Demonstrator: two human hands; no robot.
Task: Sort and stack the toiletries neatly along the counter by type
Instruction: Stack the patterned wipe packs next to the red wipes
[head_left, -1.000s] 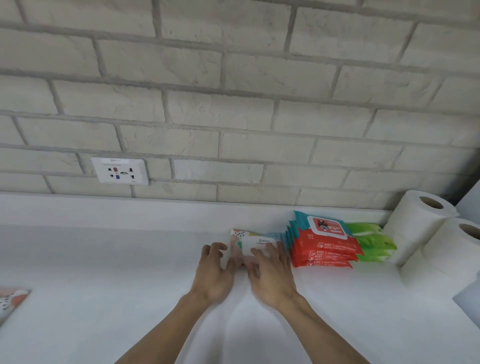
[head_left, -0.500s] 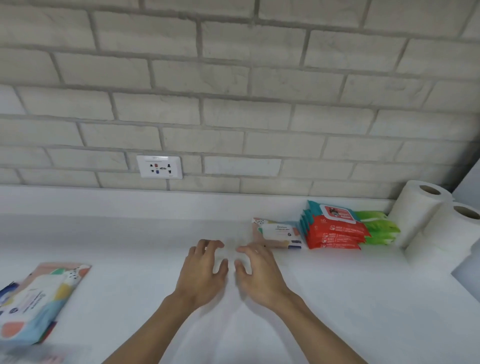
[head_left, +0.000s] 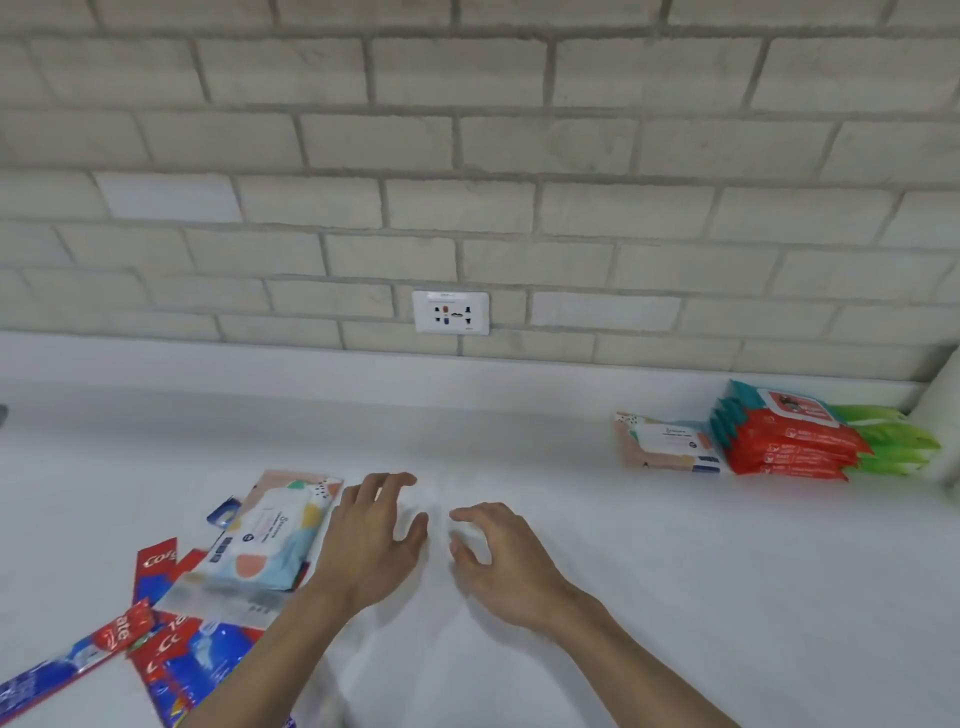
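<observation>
My left hand (head_left: 371, 540) and my right hand (head_left: 501, 558) hover over the white counter (head_left: 675, 597), both empty with fingers spread. Just left of my left hand lies a pastel wipes pack (head_left: 272, 530) on top of a heap of red and blue toothpaste packs (head_left: 171, 654). At the back right, against the wall, a matching pastel wipes pack (head_left: 665, 441) sits beside a stack of red wipes packs (head_left: 784, 439), with green wipes packs (head_left: 896, 439) behind them.
A white power socket (head_left: 451, 312) is set in the brick wall (head_left: 467, 156) above the counter's raised back ledge. A white toilet roll's edge (head_left: 948, 415) shows at the far right.
Both hands have let go of the pastel pack at the right and drawn back leftwards. The view has swung left, so the toothpaste heap and second pastel pack came into sight.
</observation>
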